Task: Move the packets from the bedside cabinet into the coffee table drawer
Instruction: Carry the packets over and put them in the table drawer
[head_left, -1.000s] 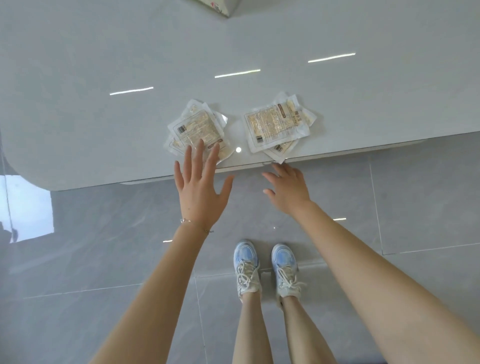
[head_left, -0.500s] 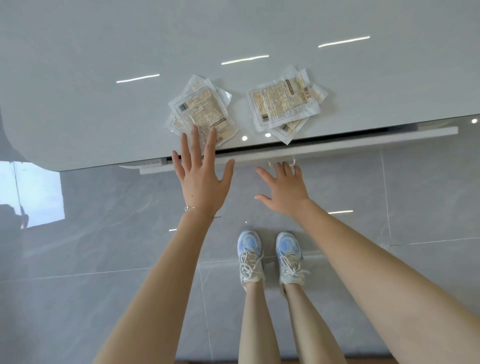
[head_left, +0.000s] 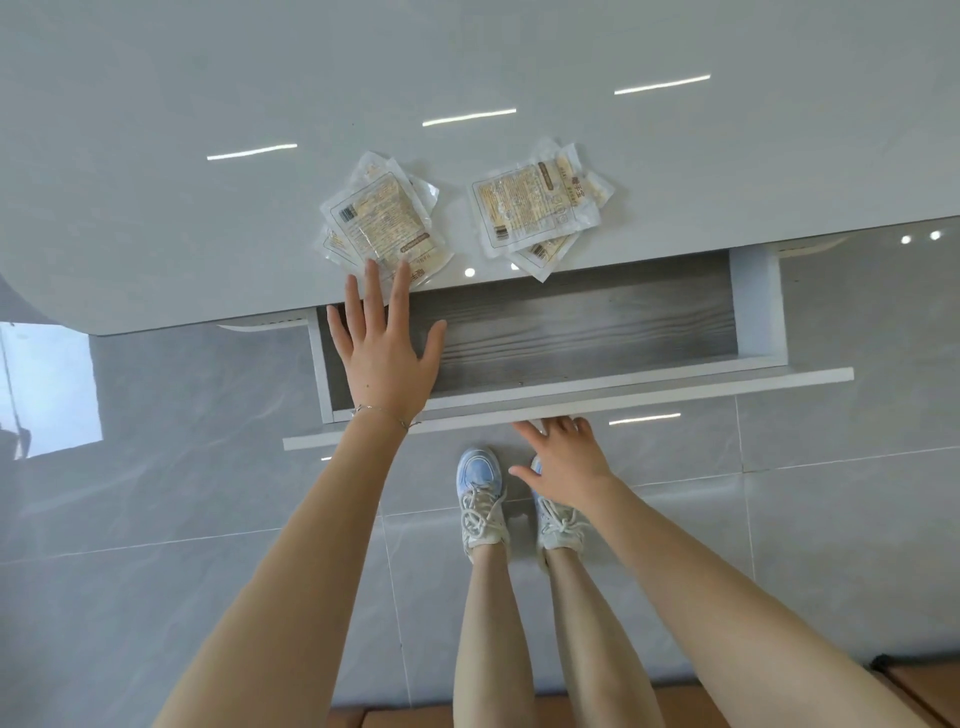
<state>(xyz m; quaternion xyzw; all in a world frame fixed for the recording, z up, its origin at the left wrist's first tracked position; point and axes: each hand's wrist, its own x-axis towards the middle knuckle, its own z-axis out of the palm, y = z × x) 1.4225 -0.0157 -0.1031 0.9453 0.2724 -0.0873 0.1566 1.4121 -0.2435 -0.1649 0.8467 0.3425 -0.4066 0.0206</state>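
Where the left hand (head_left: 382, 358) lay: stretched forward over the left end of the open drawer (head_left: 597, 322), back of the hand up, arm nearly straight.
Left fingers (head_left: 399, 286): straight and fanned apart, gripping nothing. The two longest tips reached over the near edge of the left pile of packets (head_left: 382, 221); contact could not be told.
Left thumb: splayed out to the right above the drawer's bottom.
Left wrist: crossed above the drawer front (head_left: 649, 389), with a thin bracelet (head_left: 384, 413) round it.
Right hand (head_left: 563, 462): lower and nearer the body, back up, at the near edge of the drawer front, about midway along it.
Right fingers (head_left: 527, 431): tips met the front's edge and were partly hidden by it. Whether they hooked it or only touched it could not be told; the thumb stuck out to the left.
Left pile of packets: several clear packets overlapped on the worktop (head_left: 208, 234), just beyond the drawer's left end, near the worktop's edge.
Right pile of packets (head_left: 535, 205): beside the first but apart from it, one corner jutting past the worktop's edge over the drawer.
Drawer: stood out from under the worktop, its wood-grain bottom showing.
Feet: two pale blue-and-white shoes (head_left: 480, 493) stood on the grey tiled floor (head_left: 156, 519), the right hand overlapping the right shoe in view.
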